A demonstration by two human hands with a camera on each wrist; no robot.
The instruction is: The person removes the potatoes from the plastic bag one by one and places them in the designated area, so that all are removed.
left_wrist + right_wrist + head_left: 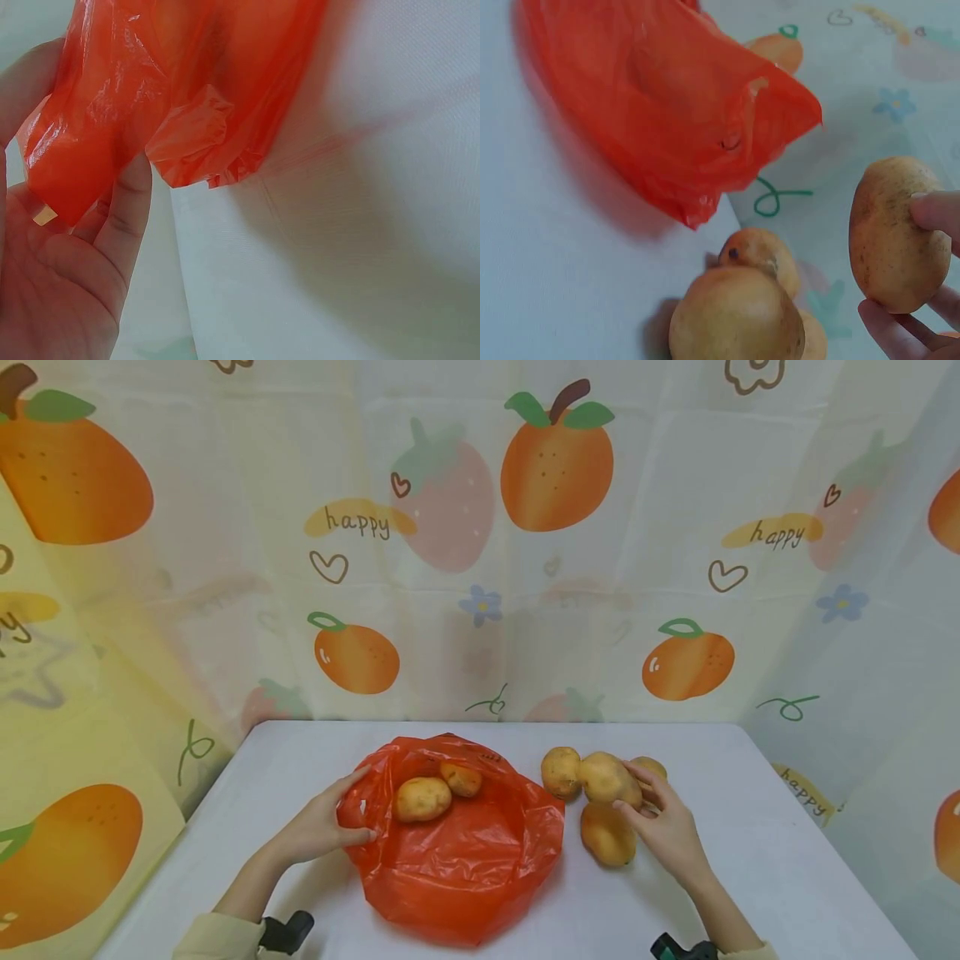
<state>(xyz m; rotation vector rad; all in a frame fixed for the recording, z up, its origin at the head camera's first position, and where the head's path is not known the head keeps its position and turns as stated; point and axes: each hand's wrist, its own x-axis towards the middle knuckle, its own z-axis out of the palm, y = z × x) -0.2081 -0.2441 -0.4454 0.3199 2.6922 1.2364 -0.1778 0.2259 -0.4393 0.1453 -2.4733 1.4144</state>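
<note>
My left hand (323, 820) grips the left rim of a red plastic bag (457, 893) standing open on the table. In the left wrist view, thumb and fingers close around the bag's crinkled edge (97, 150). Two potatoes lie inside the bag: a larger potato (423, 799) and a smaller one (461, 779) partly behind it. To the right of the bag, my right hand (667, 827) holds a potato (897, 236) between thumb and fingers, raised off the table. Beneath and around it are further potatoes, one in front (608, 835), one at left (561, 773) and one behind (649, 767).
A white table (780, 877) carries the bag and potatoes. Its back edge meets a hanging cloth (600, 568) printed with oranges, strawberries and hearts, which also runs along both sides. Dark wrist devices (287, 932) sit on both forearms.
</note>
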